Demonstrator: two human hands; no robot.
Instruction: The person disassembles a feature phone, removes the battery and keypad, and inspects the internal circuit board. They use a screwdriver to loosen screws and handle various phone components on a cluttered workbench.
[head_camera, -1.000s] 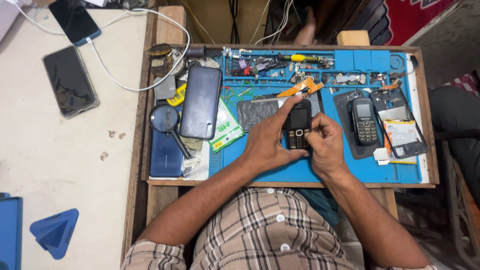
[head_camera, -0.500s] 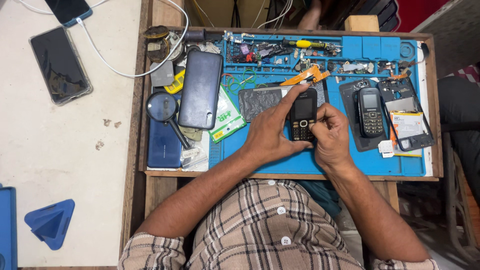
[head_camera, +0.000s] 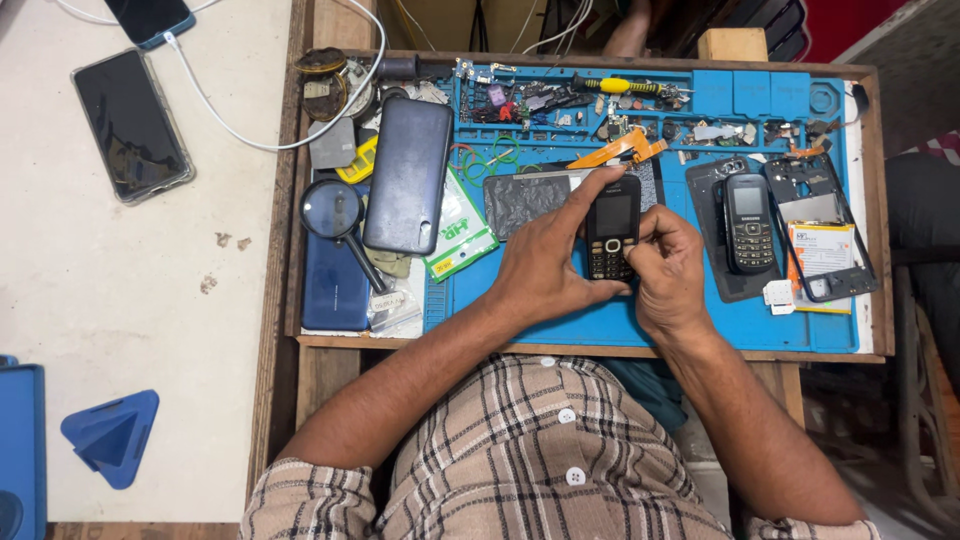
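The left hand (head_camera: 545, 265) is clamped around a small black keypad phone (head_camera: 611, 226), index finger over its top edge, while the right hand (head_camera: 668, 268) pinches its right side, thumb by the keys. It looks like inspection; next comes firm, careful pressing. The phone sits between both hands above the blue mat (head_camera: 600, 325) on the counter (head_camera: 320, 370).

Left hand (head_camera: 545, 265) and right hand (head_camera: 668, 268) both closed around a black keypad phone (head_camera: 611, 227), held over the blue mat (head_camera: 600, 325) on the tabletop (head_camera: 330, 345). Second black keypad phone (head_camera: 747, 222) lies just right of the hands. Dark blue smartphone (head_camera: 407, 175) face down to the left, magnifying glass (head_camera: 334, 212) beside it. Yellow-handled screwdriver (head_camera: 612, 86) in the mat's top tray.
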